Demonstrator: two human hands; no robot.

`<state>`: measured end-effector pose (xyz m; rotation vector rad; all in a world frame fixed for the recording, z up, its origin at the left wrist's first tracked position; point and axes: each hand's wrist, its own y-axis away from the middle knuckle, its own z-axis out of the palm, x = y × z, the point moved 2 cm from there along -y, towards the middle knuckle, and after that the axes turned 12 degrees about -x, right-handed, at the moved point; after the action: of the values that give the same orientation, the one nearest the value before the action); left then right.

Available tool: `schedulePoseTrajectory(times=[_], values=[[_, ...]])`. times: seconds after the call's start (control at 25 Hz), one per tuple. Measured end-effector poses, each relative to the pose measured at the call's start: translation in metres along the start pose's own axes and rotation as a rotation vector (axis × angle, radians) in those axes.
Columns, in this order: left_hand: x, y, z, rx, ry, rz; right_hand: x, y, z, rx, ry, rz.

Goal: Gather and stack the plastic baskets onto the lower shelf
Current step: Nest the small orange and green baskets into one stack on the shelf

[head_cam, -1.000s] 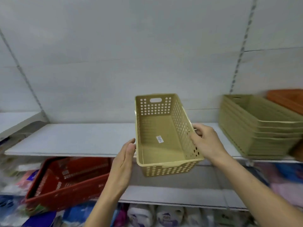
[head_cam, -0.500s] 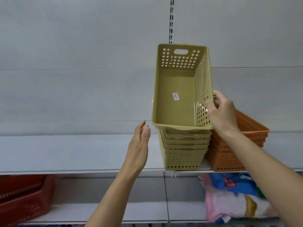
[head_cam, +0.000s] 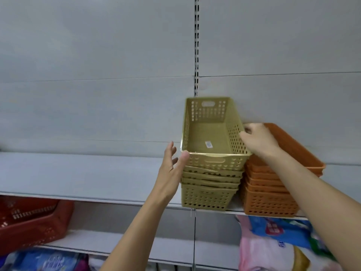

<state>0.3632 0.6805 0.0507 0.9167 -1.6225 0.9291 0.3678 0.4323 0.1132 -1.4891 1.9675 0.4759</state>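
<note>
A tan perforated plastic basket (head_cam: 207,135) sits on top of a stack of several matching tan baskets (head_cam: 207,194) on the grey shelf (head_cam: 78,175). My right hand (head_cam: 257,139) grips the top basket's right rim. My left hand (head_cam: 172,169) is at its front left corner, thumb touching the rim, fingers spread. A stack of orange baskets (head_cam: 267,200) stands just to the right, touching the tan stack.
A red basket (head_cam: 29,222) rests tilted on the shelf below at the left. Soft packaged goods (head_cam: 273,245) fill the lower right, and more packages (head_cam: 48,261) lie at the bottom left. A slotted upright (head_cam: 196,45) runs up the back panel.
The tan basket has come down from above the stack and now sits nested on it. My left hand has moved up to its front corner.
</note>
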Motion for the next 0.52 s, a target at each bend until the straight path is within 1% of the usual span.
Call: schedulePoseTrajectory(times=[0.12, 0.16, 0.24, 0.32, 0.4, 0.48, 0.52], values=[[-0.008, -0.005, 0.004, -0.034, 0.004, 0.001, 0.005, 0.013, 0.01, -0.137, -0.055, -0.046], [-0.01, -0.007, 0.005, -0.044, 0.004, 0.004, 0.007, 0.018, 0.016, -0.162, -0.022, -0.062], [-0.011, -0.009, 0.007, -0.023, 0.004, -0.021, 0.012, 0.027, 0.03, -0.143, 0.155, -0.071], [-0.012, -0.011, 0.004, 0.043, 0.023, -0.034, 0.007, 0.038, 0.039, -0.057, 0.302, -0.051], [-0.013, -0.014, -0.009, 0.117, 0.018, -0.051, -0.009, 0.055, 0.049, -0.001, 0.313, -0.064], [-0.019, -0.021, -0.035, 0.232, 0.054, -0.089, -0.034, 0.081, 0.065, -0.029, 0.294, -0.154], [-0.022, -0.024, -0.049, 0.282, 0.099, -0.115, -0.044, 0.094, 0.076, -0.09, 0.244, -0.225]])
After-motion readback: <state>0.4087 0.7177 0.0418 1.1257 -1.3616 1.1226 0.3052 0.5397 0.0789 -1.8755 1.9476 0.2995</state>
